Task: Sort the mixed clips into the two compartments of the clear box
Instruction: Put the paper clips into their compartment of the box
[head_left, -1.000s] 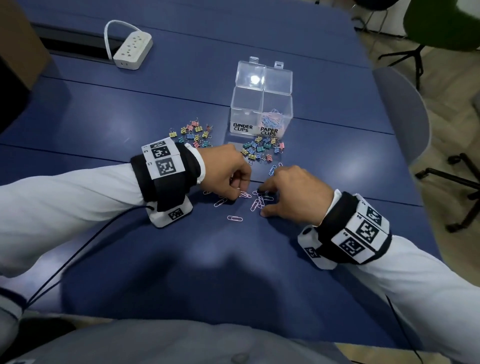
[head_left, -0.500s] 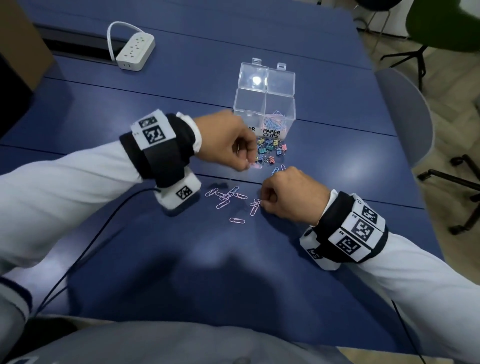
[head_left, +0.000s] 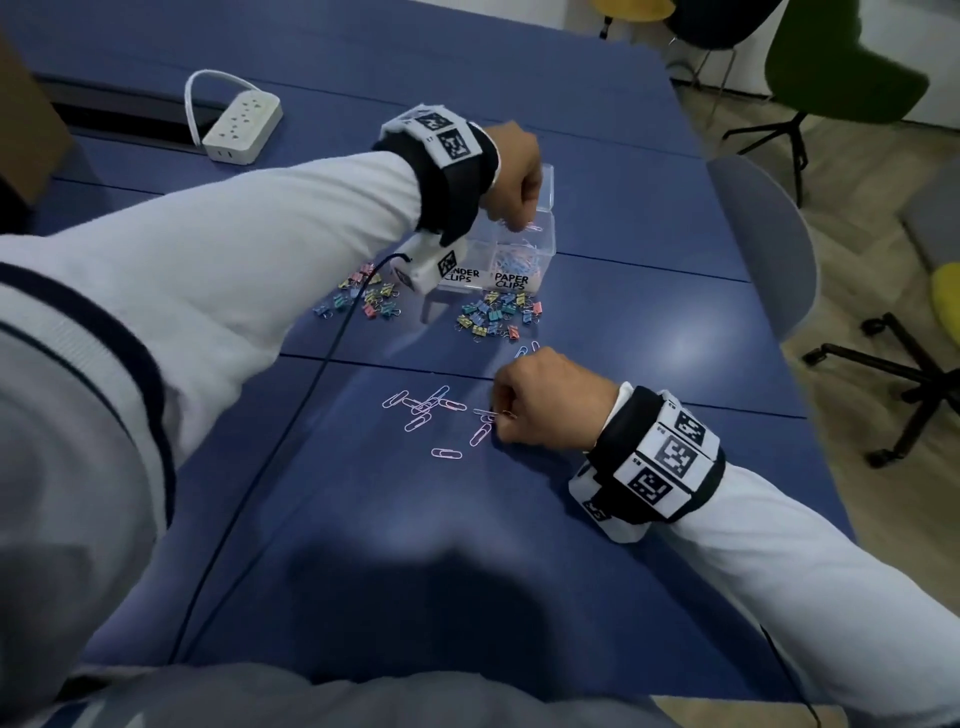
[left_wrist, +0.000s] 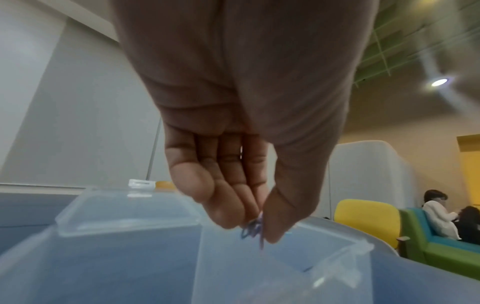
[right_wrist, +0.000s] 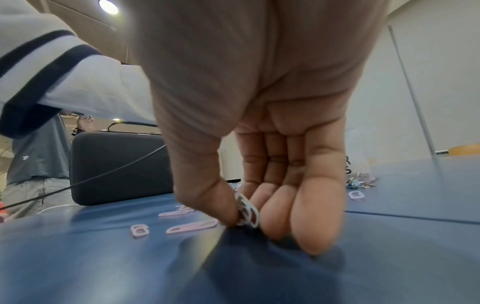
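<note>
The clear two-compartment box stands mid-table, labelled BINDER CLIPS and PAPER CLIPS; its right compartment holds paper clips. My left hand hovers over the box and pinches a few paper clips between thumb and fingers above the right compartment. My right hand rests on the table and pinches several pale paper clips. Loose pink paper clips lie left of it. Two heaps of coloured binder clips lie in front of the box.
A white power strip lies at the far left of the blue table. A black cable runs from my left wrist across the table. A grey chair stands at the right edge, more chairs beyond.
My left hand rose from the loose paper clips and moved forward over the box, carrying clips. My right hand stayed by the loose clips and closed on some.
</note>
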